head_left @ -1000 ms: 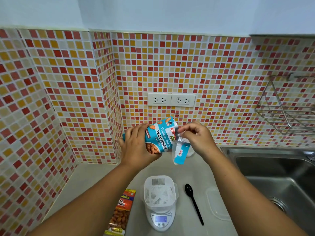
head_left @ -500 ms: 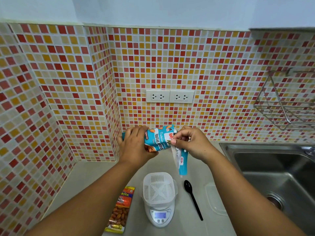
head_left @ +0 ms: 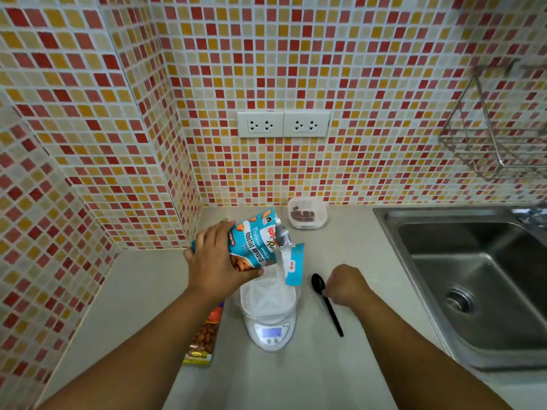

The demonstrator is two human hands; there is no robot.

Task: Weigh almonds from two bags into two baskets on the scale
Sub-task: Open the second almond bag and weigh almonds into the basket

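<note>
Teal almond bag tipped over the basket on the scale.

Nearest, a second almond bag (head_left: 203,335) lies partly hidden under the left forearm. The scale (head_left: 270,332) carries a white basket (head_left: 268,294). The right hand (head_left: 344,287) curls at the black spoon (head_left: 325,303), seemingly pinching its handle. The left hand (head_left: 214,261) grips the torn-open teal bag (head_left: 257,241). Another basket (head_left: 307,213), contents unclear, sits by the countertop's (head_left: 296,380) back edge; the sink (head_left: 473,276) is cut off right.

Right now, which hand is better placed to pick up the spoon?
Right. The right hand already sits at the black spoon on the counter, fingers curled at its neck. The left hand is busy gripping the torn-open blue almond bag above the white basket.
</note>
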